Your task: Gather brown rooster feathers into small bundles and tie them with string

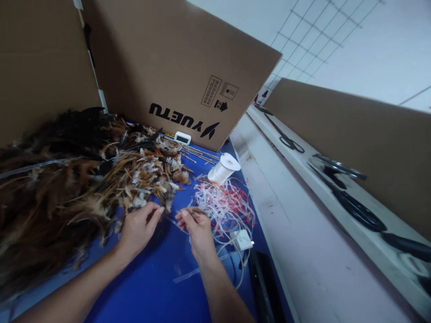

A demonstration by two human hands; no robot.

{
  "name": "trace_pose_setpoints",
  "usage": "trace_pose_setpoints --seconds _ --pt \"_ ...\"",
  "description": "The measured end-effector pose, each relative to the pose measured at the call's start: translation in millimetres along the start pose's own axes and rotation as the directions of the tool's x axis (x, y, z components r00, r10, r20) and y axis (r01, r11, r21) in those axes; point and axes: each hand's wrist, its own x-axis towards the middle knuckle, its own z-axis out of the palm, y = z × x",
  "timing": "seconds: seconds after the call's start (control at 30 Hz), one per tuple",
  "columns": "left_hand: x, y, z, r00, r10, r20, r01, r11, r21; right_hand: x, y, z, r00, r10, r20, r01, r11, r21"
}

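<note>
My left hand [139,225] is closed in a pinch at the right edge of a large pile of brown, black and white feathers [90,188]. Its thumb and forefinger meet at a small brown feather [165,199], though their grip is partly hidden. Just to the right, my right hand [199,231] has its fingers curled, with a slim brown feather [199,211] lying along them. A gap separates the two hands over the blue tabletop [151,278]. Beyond the right hand lies a tangle of white and red plastic strips [224,202].
Behind the strips stands a white spool [224,168]. Thin rods [202,154] and a small white display [182,138] lie by the cardboard panel [188,58]. A white charger [243,240] with cable sits right. Scissors [291,144] and black-handled tools [358,211] rest on a ledge.
</note>
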Motion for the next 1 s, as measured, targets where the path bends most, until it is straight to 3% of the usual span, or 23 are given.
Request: trace_pose_setpoints --seconds 0.17,0.27,0.4,0.53,0.63,0.8,0.9,1.0 --pt "-6 9 -2.6 0.998 0.030 -0.052 -0.034 0.996 -0.083 -1 3 1 0.999 -0.031 -0.011 0.030 0.998 -0.061" --pt "-6 13 -3.2 0.994 -0.032 0.108 0.056 0.972 -0.227 -2 3 1 0.993 -0.111 0.028 0.114 0.986 -0.121" --pt "-2 18 -3.4 0.898 -0.105 0.426 0.299 0.858 -0.418 -4 -1 2 0.978 -0.169 0.126 0.194 0.954 -0.229" --pt "0 19 -0.9 0.832 -0.130 0.539 0.453 0.720 -0.526 -6 -3 3 0.956 -0.220 0.194 0.274 0.906 -0.322" --pt "0 19 0.0 0.805 -0.148 0.574 0.514 0.657 -0.552 -7 -3 3 0.960 -0.201 0.197 0.258 0.909 -0.328" --pt "3 18 -3.4 0.834 -0.255 0.490 0.542 0.545 -0.640 -4 -1 -3 0.984 -0.154 0.089 0.174 0.932 -0.319" --pt "8 17 -6.6 0.858 -0.355 0.372 0.508 0.474 -0.719 -1 3 -6 0.978 -0.205 0.044 0.202 0.868 -0.453" --pt "11 18 -8.9 0.878 -0.396 0.269 0.441 0.449 -0.777 0 10 -5 0.961 -0.262 0.089 0.264 0.776 -0.572"
